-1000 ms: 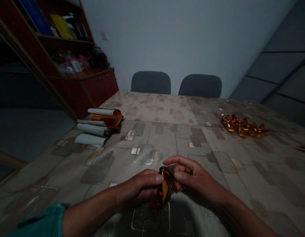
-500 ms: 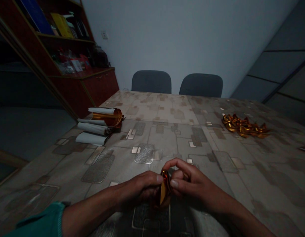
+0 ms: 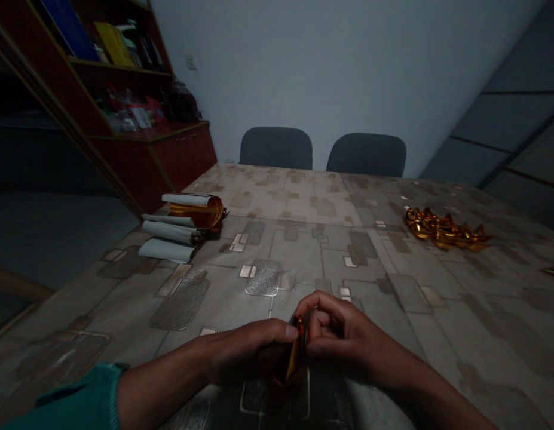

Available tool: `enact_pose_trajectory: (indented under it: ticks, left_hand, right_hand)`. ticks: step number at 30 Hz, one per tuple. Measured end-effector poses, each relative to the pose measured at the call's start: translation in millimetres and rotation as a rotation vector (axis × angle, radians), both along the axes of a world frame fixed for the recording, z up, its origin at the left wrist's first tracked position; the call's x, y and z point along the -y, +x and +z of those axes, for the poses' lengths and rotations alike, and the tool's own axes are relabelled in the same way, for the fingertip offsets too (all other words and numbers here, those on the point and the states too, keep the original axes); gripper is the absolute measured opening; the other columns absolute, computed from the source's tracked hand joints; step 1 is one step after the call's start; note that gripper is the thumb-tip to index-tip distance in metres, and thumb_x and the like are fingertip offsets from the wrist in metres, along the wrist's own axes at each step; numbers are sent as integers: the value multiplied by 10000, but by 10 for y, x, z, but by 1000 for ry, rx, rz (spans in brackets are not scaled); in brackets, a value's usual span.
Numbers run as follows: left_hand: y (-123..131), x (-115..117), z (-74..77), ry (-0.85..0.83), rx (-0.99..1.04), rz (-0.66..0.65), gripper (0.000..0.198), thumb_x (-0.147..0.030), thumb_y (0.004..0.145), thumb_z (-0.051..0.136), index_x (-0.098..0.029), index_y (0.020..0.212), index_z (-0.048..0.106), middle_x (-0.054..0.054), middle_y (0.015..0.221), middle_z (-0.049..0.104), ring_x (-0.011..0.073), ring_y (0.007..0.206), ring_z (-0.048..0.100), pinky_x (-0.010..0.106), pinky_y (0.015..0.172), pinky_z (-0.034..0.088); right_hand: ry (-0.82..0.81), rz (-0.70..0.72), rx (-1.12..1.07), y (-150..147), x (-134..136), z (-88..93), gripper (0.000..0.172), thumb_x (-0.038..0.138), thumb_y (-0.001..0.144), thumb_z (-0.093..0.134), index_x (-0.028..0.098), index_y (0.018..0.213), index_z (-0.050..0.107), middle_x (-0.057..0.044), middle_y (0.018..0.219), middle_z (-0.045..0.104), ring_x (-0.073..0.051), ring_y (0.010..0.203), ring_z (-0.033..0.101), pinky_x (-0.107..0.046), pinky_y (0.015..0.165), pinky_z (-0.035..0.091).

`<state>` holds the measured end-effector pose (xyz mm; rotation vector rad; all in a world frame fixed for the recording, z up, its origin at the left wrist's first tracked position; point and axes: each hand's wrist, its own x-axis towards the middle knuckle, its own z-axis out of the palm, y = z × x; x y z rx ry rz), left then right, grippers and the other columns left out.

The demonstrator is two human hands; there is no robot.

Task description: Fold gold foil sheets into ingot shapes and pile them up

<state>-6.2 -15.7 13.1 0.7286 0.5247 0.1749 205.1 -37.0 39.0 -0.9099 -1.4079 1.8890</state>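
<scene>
You have a narrow, folded piece of shiny gold foil paper (image 3: 295,358) between your two hands at the lower middle of the frame, above the near part of the table with a beige and brown patterned cover (image 3: 299,245). Your left hand (image 3: 254,346) pinches it from its left side, thumb laid along the upper end; the fingers underneath are lost in shadow. Your right hand (image 3: 343,340) pinches too, forefinger bent over to the top of the piece and thumb close against its right side, the other fingers curled in.

As for progress, a cluster of pointed, glossy gold foil shapes (image 3: 444,230) at the right of the frame looks like the finished part; the pieces lie too close together for you to count them surely. The piece in your hands is folded but slim, and by its look not yet opened out like those. At the left of the frame, bent-over sheets of gold foil with pale backs (image 3: 169,233) lie in a loose stack, seemingly unworked, so a good share appears left to do. How many sheets are there, you cannot tell.
</scene>
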Motion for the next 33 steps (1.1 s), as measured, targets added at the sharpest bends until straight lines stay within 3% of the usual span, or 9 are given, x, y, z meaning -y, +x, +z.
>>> enact_pose_trajectory:
  ticks: [5, 8, 14, 21, 25, 29, 33]
  left_hand:
    - [7, 2, 41, 19, -11, -65, 452, -602, 728, 607, -155, 754, 668, 21, 677, 549, 149, 604, 430, 251, 557, 321]
    - [1, 5, 67, 10, -36, -107, 470, -626, 724, 597, -162, 704, 669, 28, 659, 562, 146, 573, 415, 259, 557, 331]
    - [-13, 4, 25, -61, -47, -52, 451, -588, 694, 645, -152, 797, 701, 28, 731, 614, 132, 566, 428, 249, 569, 365]
    - [-2, -35, -55, -125, 1, -83, 464, -580, 742, 522, -142, 798, 664, 26, 727, 602, 130, 545, 443, 262, 583, 423]
    - [0, -45, -43, -117, -21, -103, 469, -582, 758, 478, -149, 813, 650, 15, 712, 585, 125, 522, 409, 270, 591, 421]
    - [7, -46, 1, -128, -56, -77, 441, -571, 691, 560, -157, 813, 651, 15, 752, 597, 136, 605, 460, 239, 598, 385]
    - [-2, -43, -23, -106, -72, -81, 457, -589, 689, 567, -158, 815, 650, 18, 732, 604, 138, 589, 457, 240, 580, 366]
  right_hand:
    - [18, -53, 61, -55, -1, -5, 301, 244, 719, 824, 199, 950, 635, 84, 608, 444, -80, 534, 346, -241, 478, 226]
    - [42, -62, 73, -72, -6, -10, 222, 271, 755, 799, 196, 874, 627, 70, 613, 463, -85, 544, 368, -249, 488, 234]
    - [82, -70, 61, -61, 5, -58, 216, 307, 811, 763, 200, 941, 627, 51, 655, 514, -96, 578, 420, -256, 519, 275]
    - [161, -85, 235, -88, 27, 26, 250, 235, 746, 792, 203, 861, 572, 79, 616, 485, -80, 533, 386, -230, 478, 253]
    - [172, -100, 222, -100, 22, -16, 233, 246, 766, 780, 203, 842, 564, 72, 629, 483, -87, 550, 391, -233, 488, 260]
    - [215, -110, 116, -65, 8, -94, 244, 379, 865, 702, 215, 1016, 600, 67, 651, 490, -106, 580, 422, -247, 528, 292]
    - [270, -48, 133, -21, 9, -45, 316, 426, 927, 624, 245, 1186, 612, 36, 741, 536, -137, 678, 491, -273, 612, 354]
